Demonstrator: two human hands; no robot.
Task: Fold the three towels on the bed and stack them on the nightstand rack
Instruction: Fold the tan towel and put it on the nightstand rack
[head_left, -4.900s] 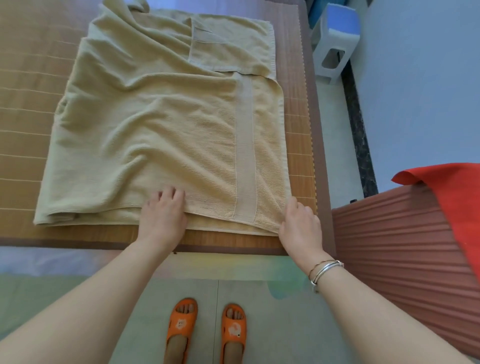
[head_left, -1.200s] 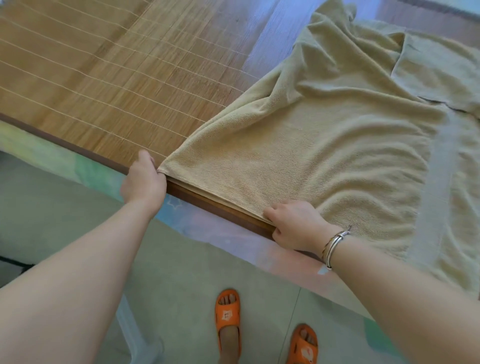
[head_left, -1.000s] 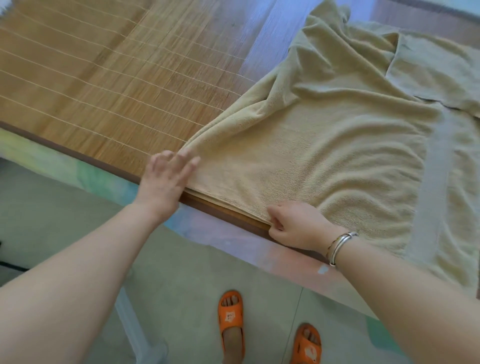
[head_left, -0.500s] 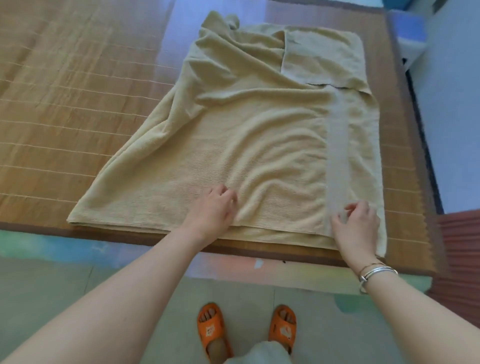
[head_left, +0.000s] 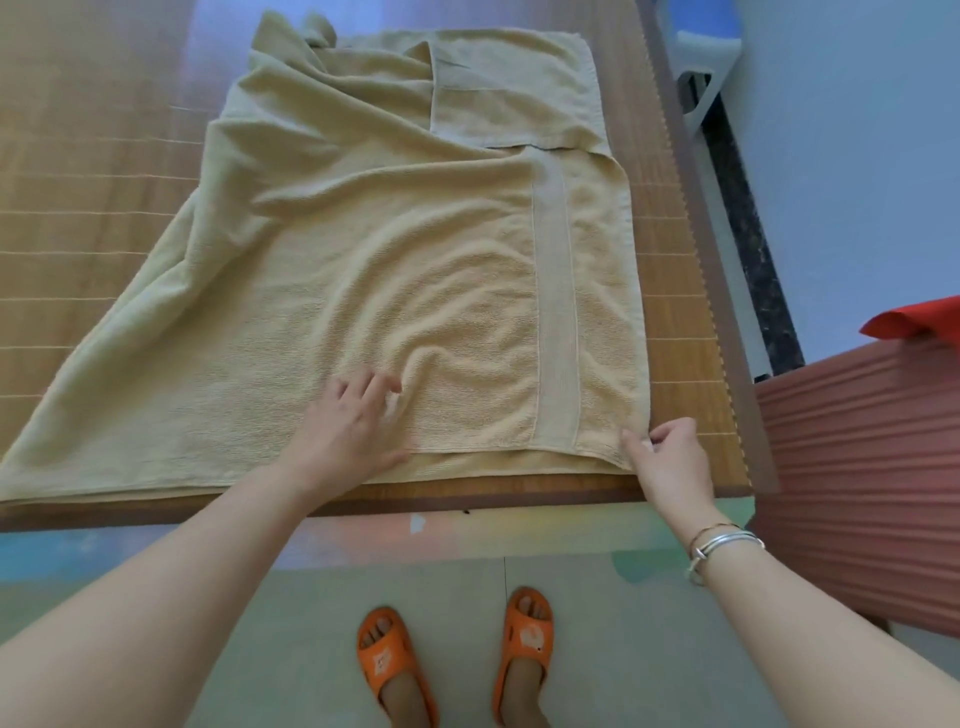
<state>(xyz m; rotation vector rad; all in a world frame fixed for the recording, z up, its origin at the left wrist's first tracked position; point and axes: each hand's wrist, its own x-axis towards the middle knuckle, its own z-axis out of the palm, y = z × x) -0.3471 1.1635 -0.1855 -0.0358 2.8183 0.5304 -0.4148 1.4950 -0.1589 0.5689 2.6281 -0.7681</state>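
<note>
A large beige towel (head_left: 363, 249) lies spread and doubled over on the bamboo mat of the bed (head_left: 93, 171), wrinkled at its far left, with a folded-back flap at the far right corner. My left hand (head_left: 348, 426) rests flat, fingers apart, on the towel near its front edge. My right hand (head_left: 670, 457) pinches the towel's near right corner between thumb and fingers.
The bed's wooden edge (head_left: 467, 501) runs in front of me. A ribbed reddish-brown cabinet (head_left: 857, 493) with a red cloth (head_left: 919, 322) on it stands at the right. A white-and-blue plastic stool (head_left: 706, 67) is at the far right. My feet in orange slippers (head_left: 457, 660) stand on the tiled floor.
Both hands moved from the towel's left corner to the right along its front edge. The left hand now presses the middle; the right hand has taken the near right corner.
</note>
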